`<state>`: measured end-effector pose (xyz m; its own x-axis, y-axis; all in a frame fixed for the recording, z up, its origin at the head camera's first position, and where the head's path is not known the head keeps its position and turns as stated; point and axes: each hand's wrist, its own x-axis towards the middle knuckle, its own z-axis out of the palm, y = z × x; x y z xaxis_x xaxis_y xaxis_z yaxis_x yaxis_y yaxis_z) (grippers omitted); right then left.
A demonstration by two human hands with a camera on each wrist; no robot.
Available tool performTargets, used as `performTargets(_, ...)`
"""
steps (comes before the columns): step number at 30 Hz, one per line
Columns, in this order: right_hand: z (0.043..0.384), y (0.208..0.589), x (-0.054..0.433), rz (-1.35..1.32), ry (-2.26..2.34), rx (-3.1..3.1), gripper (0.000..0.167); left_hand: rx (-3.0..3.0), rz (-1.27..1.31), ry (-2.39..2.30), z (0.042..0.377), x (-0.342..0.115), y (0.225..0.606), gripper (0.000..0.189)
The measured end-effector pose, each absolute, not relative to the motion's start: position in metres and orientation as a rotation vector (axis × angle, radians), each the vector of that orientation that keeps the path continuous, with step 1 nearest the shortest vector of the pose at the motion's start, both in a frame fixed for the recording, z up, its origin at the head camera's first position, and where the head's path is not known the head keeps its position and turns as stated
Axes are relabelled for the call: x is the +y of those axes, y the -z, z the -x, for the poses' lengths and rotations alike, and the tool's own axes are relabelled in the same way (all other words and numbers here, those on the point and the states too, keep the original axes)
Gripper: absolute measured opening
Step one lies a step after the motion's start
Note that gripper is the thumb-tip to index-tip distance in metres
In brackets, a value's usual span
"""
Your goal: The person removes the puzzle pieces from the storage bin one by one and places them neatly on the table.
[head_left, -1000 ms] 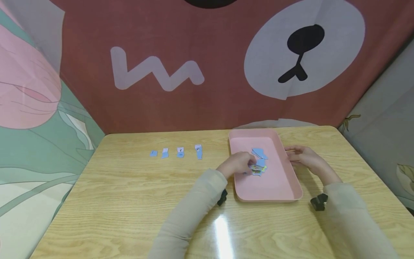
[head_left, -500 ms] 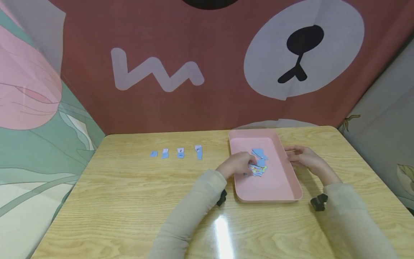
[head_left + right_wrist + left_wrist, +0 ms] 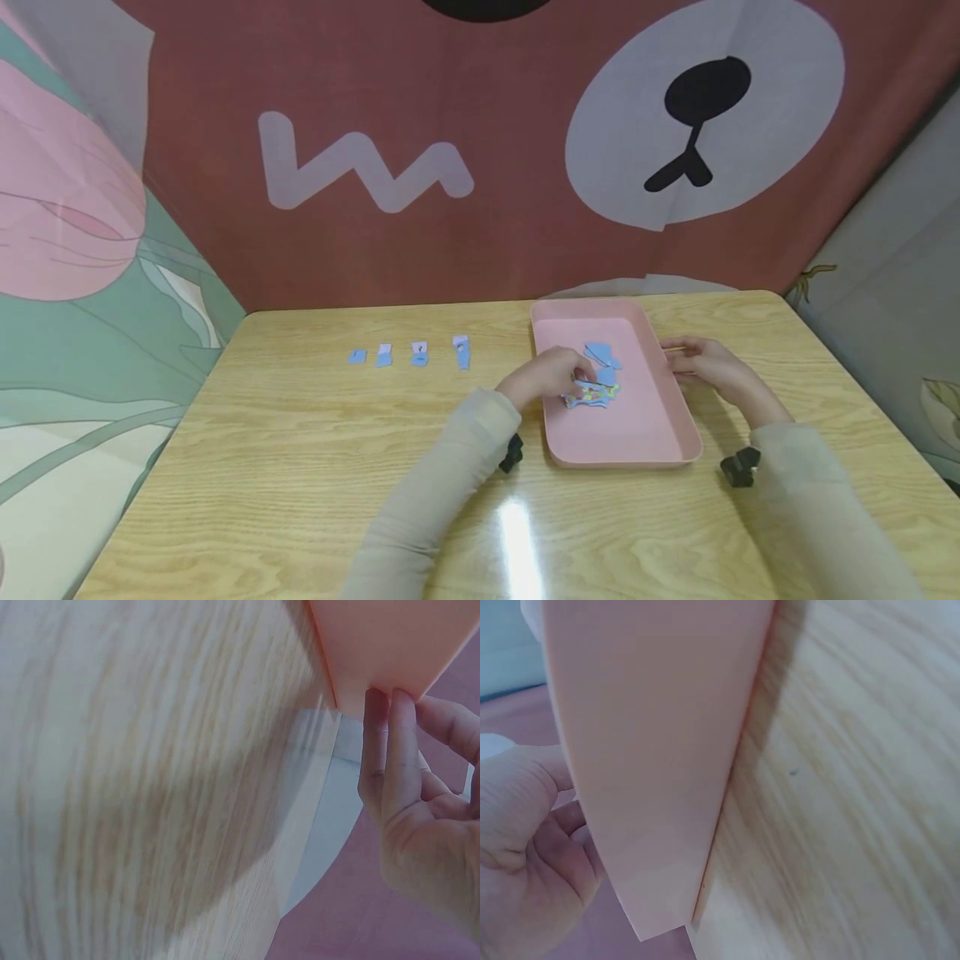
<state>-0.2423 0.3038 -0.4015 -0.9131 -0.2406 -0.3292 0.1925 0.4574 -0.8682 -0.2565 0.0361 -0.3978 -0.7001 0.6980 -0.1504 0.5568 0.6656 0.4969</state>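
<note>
In the head view, my left hand [image 3: 551,373] reaches over the near-left wall of a pink tray [image 3: 630,437]. Its curled fingers pinch at a pile of thin puzzle pieces [image 3: 592,400], blue with some yellow-green patterned faces; the fingertips are partly hidden. More blue pieces [image 3: 598,353] lie just beyond. My right hand [image 3: 708,367] is at the tray's right wall. In the right wrist view, its fairly straight fingers [image 3: 401,742] press the outside of that wall near the rim. In the left wrist view, the tray wall hides my left fingertips.
Small blue-and-white pieces stand in a row on the wooden table [image 3: 300,458] at the left: a blue one [image 3: 357,356], two more [image 3: 383,355], and a taller one [image 3: 462,352] nearest the tray. A red-brown cloth backdrop [image 3: 450,250] hangs behind the table.
My left hand has shifted slightly left and stays over the pile. Patterned pieces have spread left under its fingers, and more yellow shows. My right hand and the tray have not moved.
</note>
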Motion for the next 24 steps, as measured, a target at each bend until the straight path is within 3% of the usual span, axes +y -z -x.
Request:
performTargets(13, 0.243, 0.403, 0.303, 0.02, 1.473, 2.293, 0.062, 2.531, -0.937, -0.955, 0.257, 0.019, 0.393, 0.017)
performTargets(24, 0.242, 0.404, 0.301, 0.026, 1.463, 2.293, 0.061, 2.49, -0.628, -1.392, 0.264, -0.027, 0.388, 0.02)
